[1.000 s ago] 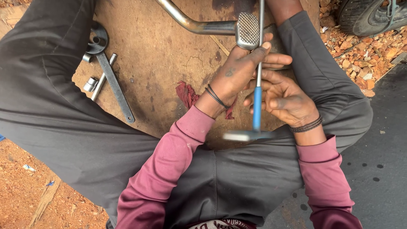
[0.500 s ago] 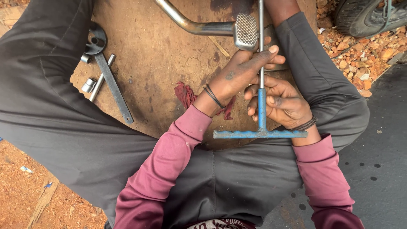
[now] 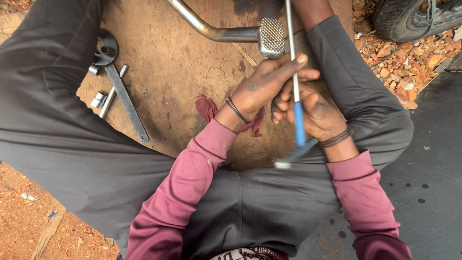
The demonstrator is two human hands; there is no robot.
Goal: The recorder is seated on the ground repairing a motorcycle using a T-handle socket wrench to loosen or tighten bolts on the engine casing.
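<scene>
The T-handle wrench [image 3: 297, 103] stands nearly upright between the person's knees, its bare steel shaft running up out of the top of the frame and its blue-sleeved lower part ending in a crossbar that is smeared by motion blur, so the tool appears to be mid-spin. The left hand [image 3: 264, 86] wraps the shaft high up, thumb and forefinger pinching it just below the ribbed metal foot peg [image 3: 272, 36]. The right hand [image 3: 313, 113] sits lower, fingers curled around the blue section. Both hands are closed on the tool and touch each other.

Where the working end of the wrench meets its fastener is out of view, so how far the fastener has turned cannot be told; with both hands on the tool and the crossbar blurred, the turning looks under way rather than finished.

Beneath the left wrist lies a red rag [image 3: 208, 107] on the dirt. Well to the left, a flat ring spanner [image 3: 120, 86] lies beside 2 loose sockets [image 3: 98, 99]. A tyre [image 3: 409, 17] shows at the upper right over rubble.
</scene>
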